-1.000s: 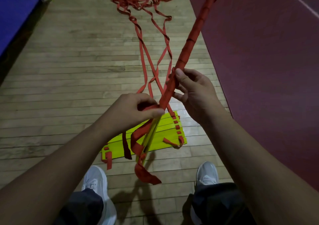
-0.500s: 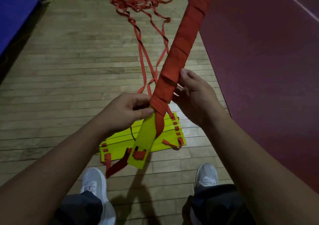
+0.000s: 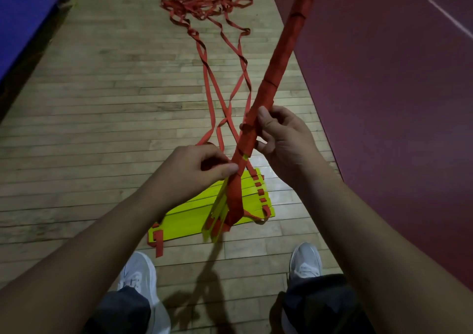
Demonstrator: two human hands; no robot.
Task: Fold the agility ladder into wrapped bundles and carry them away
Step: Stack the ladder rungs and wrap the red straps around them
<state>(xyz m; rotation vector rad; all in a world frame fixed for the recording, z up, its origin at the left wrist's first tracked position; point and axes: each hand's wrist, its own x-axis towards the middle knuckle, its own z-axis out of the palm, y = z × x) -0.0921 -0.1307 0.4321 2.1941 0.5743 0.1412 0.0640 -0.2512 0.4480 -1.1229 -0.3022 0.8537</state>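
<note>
I hold a long bundle of yellow rungs wrapped in red strap (image 3: 279,62), slanting up to the right and out of the top of the view. My right hand (image 3: 284,139) grips its wrapped shaft. My left hand (image 3: 199,167) pinches the strap just below, where the bundle's bare yellow end (image 3: 217,218) hangs down. A second stack of yellow rungs (image 3: 204,213) lies on the floor beneath my hands. Loose red straps (image 3: 212,88) run from it up to a tangled pile (image 3: 202,3) farther off.
Wooden plank floor (image 3: 102,103) fills the centre. A dark red mat (image 3: 396,103) covers the right side and a blue mat (image 3: 23,13) the far left. My two white shoes (image 3: 138,272) stand at the bottom.
The bundle has turned in my hands, from edge-on to flat face to edge-on, and the strap wrap sits lower on it. The loose strap tail below my left hand is shorter.
</note>
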